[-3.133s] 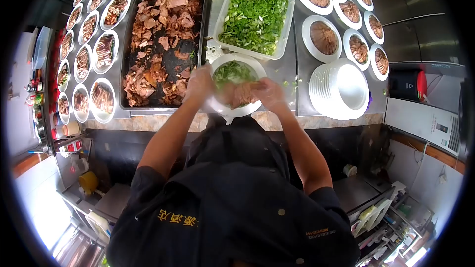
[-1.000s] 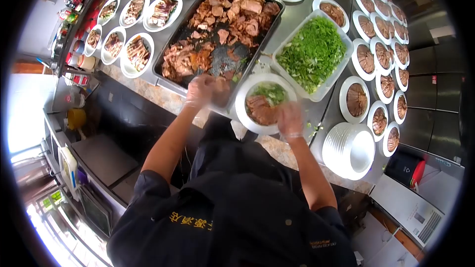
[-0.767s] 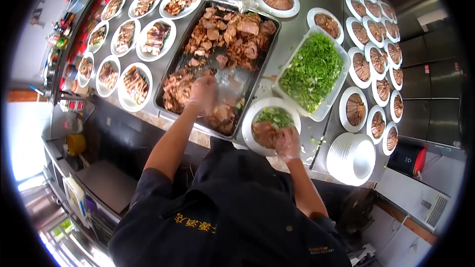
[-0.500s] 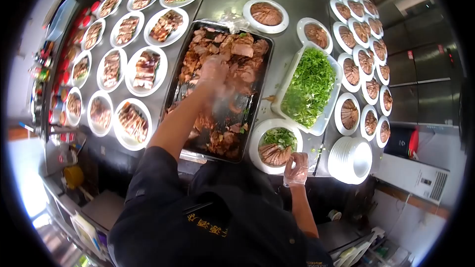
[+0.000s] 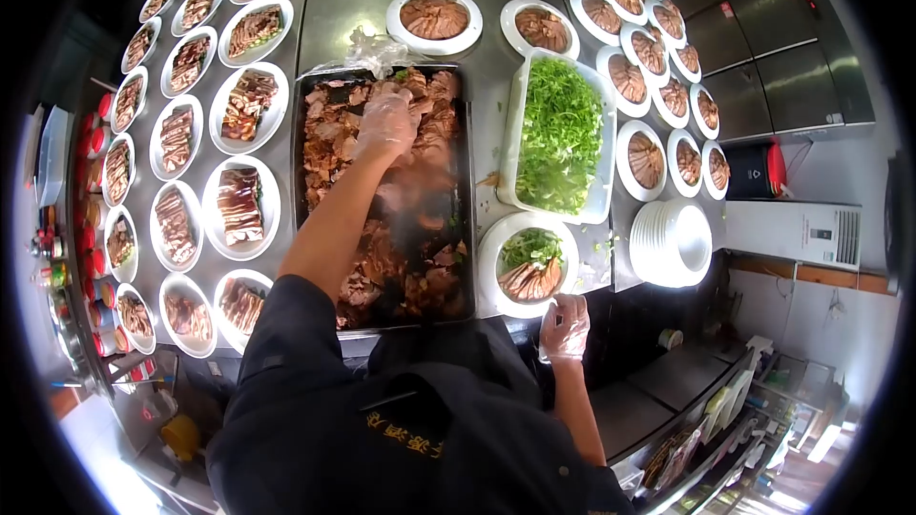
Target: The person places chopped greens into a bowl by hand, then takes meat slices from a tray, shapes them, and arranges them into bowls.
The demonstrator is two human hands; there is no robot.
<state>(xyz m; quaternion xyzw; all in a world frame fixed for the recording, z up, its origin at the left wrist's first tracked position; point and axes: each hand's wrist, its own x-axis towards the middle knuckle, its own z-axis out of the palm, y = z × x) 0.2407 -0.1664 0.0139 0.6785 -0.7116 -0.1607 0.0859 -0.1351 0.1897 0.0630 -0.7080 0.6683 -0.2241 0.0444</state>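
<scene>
My left hand (image 5: 388, 124), in a clear glove, reaches into the far part of a black tray (image 5: 467, 229) of cooked meat. Its fingers are curled down on a piece of meat (image 5: 405, 86). My right hand (image 5: 565, 326), gloved too, is at the near right rim of a white plate (image 5: 489, 264), its fingers curled together; whether they hold anything is hidden. On that plate, sliced meat (image 5: 531, 280) lies fanned on the near side and chopped greens (image 5: 530, 247) on the far side. Beyond it stands a clear container (image 5: 608, 172) full of chopped greens.
Several plates of sliced meat (image 5: 240, 207) fill the left side of the steel table. Plates with round meat portions (image 5: 641, 160) stand at the right and back. A stack of white plates (image 5: 671, 242) is near the right front edge. Crumpled plastic film (image 5: 372, 54) lies behind the tray.
My left hand has moved from the plate area into the tray and then to its far part. My right hand has drawn back from the meat to the plate's near rim. The view has shifted.
</scene>
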